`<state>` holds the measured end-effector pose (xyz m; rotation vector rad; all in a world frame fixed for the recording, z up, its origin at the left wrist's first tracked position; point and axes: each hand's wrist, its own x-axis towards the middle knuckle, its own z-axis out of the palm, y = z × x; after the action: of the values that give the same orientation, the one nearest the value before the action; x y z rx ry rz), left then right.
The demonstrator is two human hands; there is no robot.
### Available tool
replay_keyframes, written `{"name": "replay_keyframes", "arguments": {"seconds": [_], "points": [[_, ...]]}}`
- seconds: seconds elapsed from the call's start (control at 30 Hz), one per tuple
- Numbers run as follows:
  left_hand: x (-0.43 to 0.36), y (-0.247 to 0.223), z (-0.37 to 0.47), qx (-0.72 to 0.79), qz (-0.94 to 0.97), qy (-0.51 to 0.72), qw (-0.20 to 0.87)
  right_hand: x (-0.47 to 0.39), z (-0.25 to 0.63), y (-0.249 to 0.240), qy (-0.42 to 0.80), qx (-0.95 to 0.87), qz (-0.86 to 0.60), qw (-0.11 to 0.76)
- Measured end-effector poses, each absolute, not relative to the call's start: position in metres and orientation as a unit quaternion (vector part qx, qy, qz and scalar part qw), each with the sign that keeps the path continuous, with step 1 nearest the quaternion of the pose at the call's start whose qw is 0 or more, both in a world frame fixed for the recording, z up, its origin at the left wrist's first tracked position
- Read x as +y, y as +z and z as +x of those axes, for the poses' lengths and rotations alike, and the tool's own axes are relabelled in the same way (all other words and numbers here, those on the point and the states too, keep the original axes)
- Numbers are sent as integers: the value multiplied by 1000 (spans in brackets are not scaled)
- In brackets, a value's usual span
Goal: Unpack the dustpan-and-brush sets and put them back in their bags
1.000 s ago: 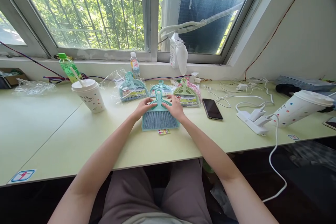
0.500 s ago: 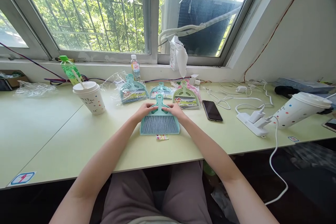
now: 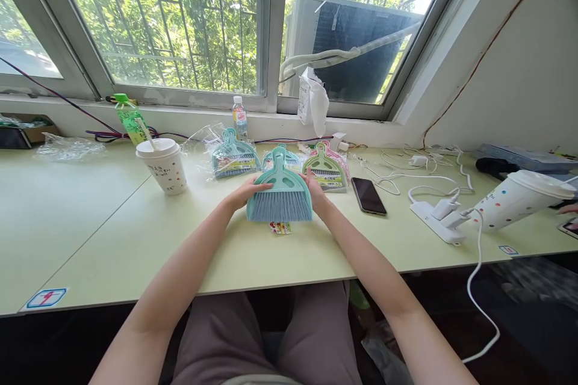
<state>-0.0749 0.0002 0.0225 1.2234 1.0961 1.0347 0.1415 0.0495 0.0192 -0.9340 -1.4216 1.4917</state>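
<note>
A teal hand brush (image 3: 280, 206) with grey bristles is nested in a matching dustpan (image 3: 309, 197), handle pointing toward the window. My left hand (image 3: 246, 191) grips the left side, its thumb lying across the brush above the bristles. At the right edge my right hand (image 3: 315, 191) is closed on the dustpan, its fingers partly hidden. A small colourful label (image 3: 280, 228) lies on the table just below the bristles. Behind the set are plastic-wrapped sets: a teal one (image 3: 235, 162), a partly covered teal one (image 3: 295, 163) and a green-and-pink one (image 3: 326, 175).
To the left stand a lidded paper cup (image 3: 163, 171) and a green-capped bottle (image 3: 129, 120). A phone (image 3: 369, 196), a power strip (image 3: 436, 222) with cables and a tilted cup (image 3: 519, 201) are on the right. Another person's hand (image 3: 569, 209) shows at the right edge.
The brush and dustpan have been tilted and raised slightly. My right hand has shifted from near the handle to the right edge. Another person's hand has appeared far right; the view has moved slightly.
</note>
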Motion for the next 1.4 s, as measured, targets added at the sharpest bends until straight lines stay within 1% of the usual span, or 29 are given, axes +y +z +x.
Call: {"name": "replay_keyframes", "arguments": {"seconds": [0.07, 0.13, 0.2, 0.27, 0.33, 0.4, 0.47, 0.57, 0.6, 0.7, 0.73, 0.77, 0.83, 0.9, 0.97, 1.03, 1.1, 1.27, 1.4], "points": [[3, 20, -74, 447, 466, 508, 571, 50, 141, 19, 563, -594, -383, 428], [6, 19, -73, 417, 415, 578, 565, 47, 138, 17, 498, -663, -370, 419], [9, 16, -73, 387, 391, 622, 557, 42, 133, 13, 420, -768, -320, 363], [12, 12, -75, 371, 389, 640, 550, 35, 129, 8, 346, -858, -262, 276], [16, 7, -78, 374, 382, 652, 537, 30, 126, 5, 295, -905, -232, 201], [19, 1, -80, 390, 361, 673, 515, 29, 126, 4, 263, -919, -240, 169], [22, -3, -79, 410, 333, 698, 484, 29, 128, 6, 259, -916, -254, 171], [23, -7, -76, 434, 300, 722, 448, 30, 132, 11, 318, -896, -251, 182], [24, -8, -75, 439, 295, 724, 443, 29, 133, 13, 347, -888, -245, 174], [23, -8, -72, 444, 298, 724, 436, 27, 135, 19, 441, -865, -211, 112], [23, -8, -72, 444, 302, 723, 435, 26, 135, 22, 471, -851, -201, 113], [22, -7, -71, 445, 307, 719, 437, 26, 135, 24, 496, -833, -198, 142], [21, -6, -68, 446, 320, 703, 452, 26, 134, 27, 516, -786, -212, 267], [18, -4, -64, 440, 339, 680, 478, 29, 134, 28, 482, -742, -246, 395], [15, -3, -58, 428, 365, 658, 501, 33, 135, 27, 428, -724, -294, 455], [12, -2, -53, 418, 390, 642, 511, 37, 137, 25, 374, -722, -344, 470], [10, -1, -50, 414, 405, 633, 514, 39, 138, 23, 324, -734, -371, 466], [8, 1, -50, 412, 404, 624, 526, 38, 139, 22, 180, -809, -376, 415], [9, 1, -51, 417, 409, 618, 526, 37, 139, 21, 101, -841, -367, 385]]}}
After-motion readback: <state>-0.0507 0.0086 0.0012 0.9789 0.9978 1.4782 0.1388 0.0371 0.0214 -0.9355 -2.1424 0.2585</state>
